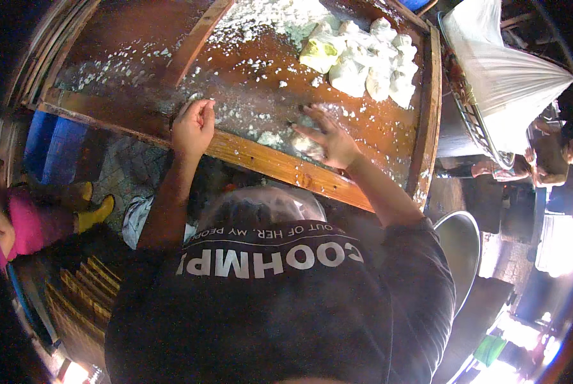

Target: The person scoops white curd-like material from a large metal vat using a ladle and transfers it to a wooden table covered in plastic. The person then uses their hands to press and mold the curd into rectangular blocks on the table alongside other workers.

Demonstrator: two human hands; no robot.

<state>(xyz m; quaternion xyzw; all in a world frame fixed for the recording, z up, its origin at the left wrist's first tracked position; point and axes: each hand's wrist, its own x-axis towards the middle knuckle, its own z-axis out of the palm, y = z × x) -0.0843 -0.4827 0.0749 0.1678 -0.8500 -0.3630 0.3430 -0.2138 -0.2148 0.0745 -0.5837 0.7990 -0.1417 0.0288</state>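
Note:
I stand at a brown wooden tray table with raised edges, strewn with white crumbs. My left hand is curled closed just above the front rim; whether it holds anything is hidden. Fingers spread, my right hand lies low over the board near the front rim. A whitish lump shows beneath its palm, partly covered. Beyond the right hand, several white wrapped bundles sit piled toward the far right corner; one has a yellow-green patch. A small heap of crumbs lies between my hands.
A wooden divider crosses the board at the left. White cloth drapes a large round vessel at the right. A metal basin stands beside me. Blue barrels and a person in pink are at the left; another person is at the right.

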